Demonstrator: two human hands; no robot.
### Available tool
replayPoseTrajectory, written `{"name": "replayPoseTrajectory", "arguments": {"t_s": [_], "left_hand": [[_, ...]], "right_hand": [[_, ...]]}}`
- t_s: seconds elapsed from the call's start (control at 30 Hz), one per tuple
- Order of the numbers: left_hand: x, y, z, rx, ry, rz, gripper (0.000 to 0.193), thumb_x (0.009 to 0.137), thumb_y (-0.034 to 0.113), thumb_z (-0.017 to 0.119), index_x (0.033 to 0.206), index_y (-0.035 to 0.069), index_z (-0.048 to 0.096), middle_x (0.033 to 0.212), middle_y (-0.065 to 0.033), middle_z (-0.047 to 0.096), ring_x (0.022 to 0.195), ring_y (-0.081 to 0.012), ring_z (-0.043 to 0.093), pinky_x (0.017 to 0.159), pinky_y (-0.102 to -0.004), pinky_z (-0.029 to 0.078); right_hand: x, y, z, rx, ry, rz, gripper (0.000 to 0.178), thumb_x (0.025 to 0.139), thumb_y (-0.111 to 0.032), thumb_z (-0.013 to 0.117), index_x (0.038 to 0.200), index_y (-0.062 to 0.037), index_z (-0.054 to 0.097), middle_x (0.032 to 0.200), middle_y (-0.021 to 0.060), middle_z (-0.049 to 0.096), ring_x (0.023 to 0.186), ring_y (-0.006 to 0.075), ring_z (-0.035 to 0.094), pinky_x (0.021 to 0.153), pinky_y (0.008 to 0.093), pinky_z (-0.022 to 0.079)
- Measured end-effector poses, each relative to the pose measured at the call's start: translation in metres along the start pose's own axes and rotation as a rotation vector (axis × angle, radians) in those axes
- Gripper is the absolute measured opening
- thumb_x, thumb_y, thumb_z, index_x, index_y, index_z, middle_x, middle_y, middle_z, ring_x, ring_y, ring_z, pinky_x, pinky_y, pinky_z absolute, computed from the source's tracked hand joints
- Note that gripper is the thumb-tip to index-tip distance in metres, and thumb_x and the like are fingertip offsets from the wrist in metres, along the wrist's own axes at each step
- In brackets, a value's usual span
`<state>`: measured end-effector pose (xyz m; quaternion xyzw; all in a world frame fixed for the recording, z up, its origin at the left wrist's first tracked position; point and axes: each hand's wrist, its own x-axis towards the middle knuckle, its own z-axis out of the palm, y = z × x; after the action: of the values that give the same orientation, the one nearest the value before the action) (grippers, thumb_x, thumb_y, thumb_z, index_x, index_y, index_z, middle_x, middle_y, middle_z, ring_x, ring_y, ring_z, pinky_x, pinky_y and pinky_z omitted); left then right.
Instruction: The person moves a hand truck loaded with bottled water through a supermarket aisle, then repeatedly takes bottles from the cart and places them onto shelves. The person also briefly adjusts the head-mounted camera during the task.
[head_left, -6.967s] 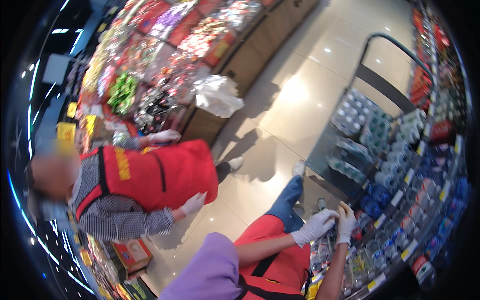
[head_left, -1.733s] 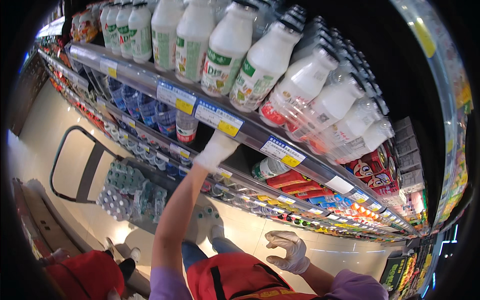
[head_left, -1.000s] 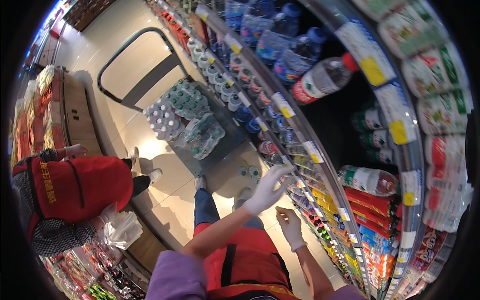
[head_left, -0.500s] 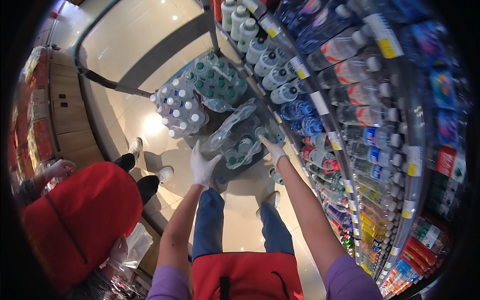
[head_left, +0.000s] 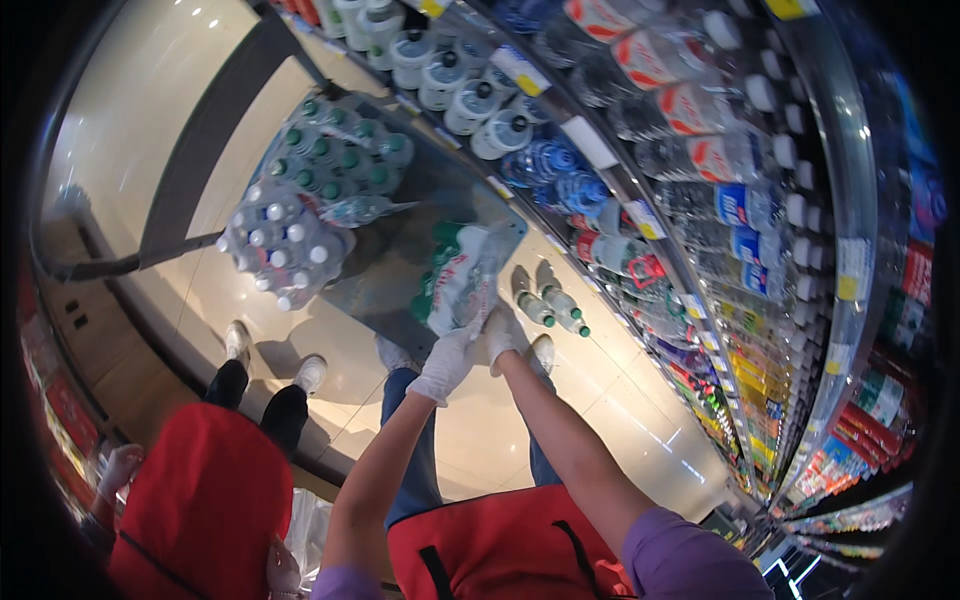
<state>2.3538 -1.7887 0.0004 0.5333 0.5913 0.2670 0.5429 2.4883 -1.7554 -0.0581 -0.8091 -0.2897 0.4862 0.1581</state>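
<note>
My white-gloved left hand [head_left: 445,365] is closed on the near end of a clear plastic wrap [head_left: 463,290] with red print. My right hand [head_left: 502,338], also gloved, grips the same end close beside it; its fingertips are partly hidden. Green shapes, apparently bottles, show along the wrap's left side. The wrap lies over the near right part of a grey platform cart [head_left: 370,290]. On the floor right of the cart, clear bottles with green caps [head_left: 552,308] lie on their sides.
Farther along the cart stand a pack of white-capped bottles [head_left: 282,245] and a pack of green-capped bottles [head_left: 340,150]. The cart's handle [head_left: 195,160] rises at far left. Drink shelves [head_left: 640,215] line the right. At lower left a person in red [head_left: 205,500] crouches.
My hands have come together at the wrap's near end, and the wrap is drawn in between them. More bottles show on the floor at right. My view has shifted right.
</note>
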Motion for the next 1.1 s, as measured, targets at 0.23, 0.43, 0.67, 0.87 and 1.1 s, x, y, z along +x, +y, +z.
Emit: {"name": "replayPoseTrajectory", "arguments": {"t_s": [0.23, 0.43, 0.67, 0.87, 1.1], "left_hand": [[-0.072, 0.034, 0.042, -0.164, -0.185, -0.162, 0.020, 0.089, 0.004, 0.051, 0.102, -0.002, 0.064, 0.089, -0.0270, 0.065, 0.087, -0.0437, 0.062, 0.075, -0.0439, 0.049], [-0.098, 0.041, 0.092, -0.104, -0.222, -0.094, 0.024, 0.089, 0.000, 0.048, 0.107, 0.000, 0.064, 0.090, -0.0269, 0.064, 0.084, -0.0407, 0.061, 0.074, -0.0389, 0.048], [-0.068, -0.038, 0.135, 0.181, -0.382, -0.208, 0.028, 0.088, 0.007, 0.049, 0.114, 0.001, 0.059, 0.097, -0.0281, 0.063, 0.089, -0.0452, 0.060, 0.076, -0.0494, 0.048], [-0.053, -0.095, 0.154, 0.233, -0.415, -0.370, 0.056, 0.084, -0.002, 0.044, 0.140, 0.006, 0.043, 0.118, -0.0284, 0.058, 0.105, -0.0441, 0.057, 0.090, -0.0483, 0.046], [-0.054, -0.142, 0.134, 0.199, -0.235, -0.383, 0.067, 0.085, -0.001, 0.042, 0.150, 0.010, 0.029, 0.125, -0.0283, 0.056, 0.110, -0.0430, 0.057, 0.091, -0.0461, 0.046]], "right_hand": [[-0.092, 0.001, -0.080, 0.018, -0.134, 0.010, 0.030, 0.096, -0.018, 0.048, 0.109, 0.0018, 0.066, 0.093, 0.0118, 0.071, 0.084, 0.0185, 0.067, 0.074, 0.0343, 0.053], [-0.082, 0.085, -0.109, 0.097, -0.183, 0.244, 0.026, 0.094, -0.013, 0.049, 0.109, -0.0037, 0.069, 0.092, 0.0050, 0.069, 0.080, 0.0155, 0.065, 0.070, 0.0314, 0.052], [-0.019, 0.154, -0.088, 0.168, -0.233, 0.227, 0.030, 0.095, -0.017, 0.049, 0.116, -0.0035, 0.065, 0.097, 0.0098, 0.069, 0.083, 0.0176, 0.066, 0.072, 0.0311, 0.053], [0.037, 0.225, -0.068, -0.289, -0.413, 0.207, 0.042, 0.099, -0.030, 0.050, 0.137, -0.0137, 0.053, 0.112, 0.0111, 0.066, 0.090, 0.0182, 0.066, 0.070, 0.0303, 0.055], [0.032, 0.223, -0.065, -0.111, -0.518, 0.229, 0.047, 0.101, -0.036, 0.045, 0.145, -0.0229, 0.043, 0.110, 0.0098, 0.065, 0.087, 0.0172, 0.063, 0.067, 0.0267, 0.053]]}}
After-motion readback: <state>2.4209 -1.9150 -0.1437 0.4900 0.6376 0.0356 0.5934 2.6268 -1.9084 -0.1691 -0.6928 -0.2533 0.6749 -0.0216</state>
